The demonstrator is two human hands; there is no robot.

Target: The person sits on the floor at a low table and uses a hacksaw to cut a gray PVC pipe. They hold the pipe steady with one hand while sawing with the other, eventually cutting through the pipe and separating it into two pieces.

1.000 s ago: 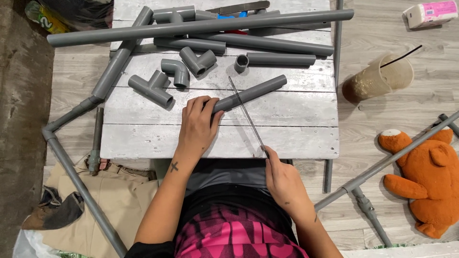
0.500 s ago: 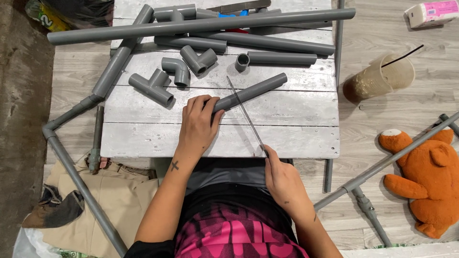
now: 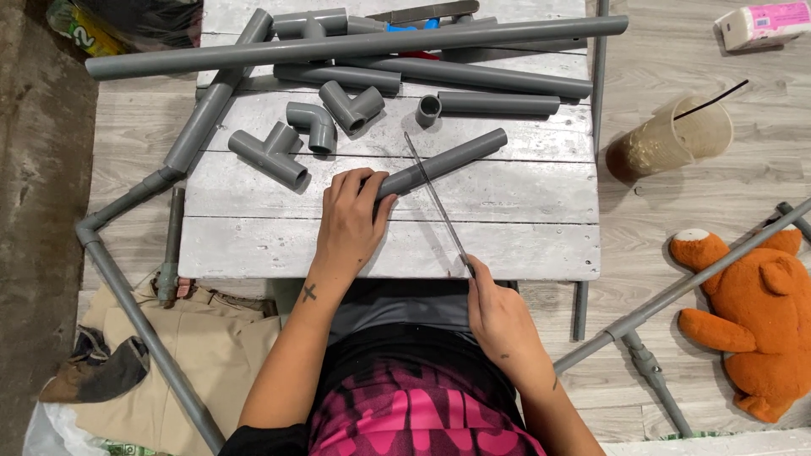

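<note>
My left hand [image 3: 353, 221] presses down on one end of a short grey pipe [image 3: 456, 157] that lies slanted on the white wooden table [image 3: 253, 245]. My right hand [image 3: 498, 314] grips the handle end of a thin saw blade [image 3: 437, 203] at the table's near edge. The blade runs up and left and crosses over the pipe near my left fingers.
Grey elbow and tee fittings [image 3: 291, 139] lie left of the pipe. Several long grey pipes [image 3: 355, 44] are stacked at the table's far side. A plastic cup with a straw [image 3: 672, 139], an orange plush bear [image 3: 752, 308] and a jointed pipe frame [image 3: 127, 295] lie on the floor.
The saw blade has shifted slightly along the pipe; my hands keep nearly the same places.
</note>
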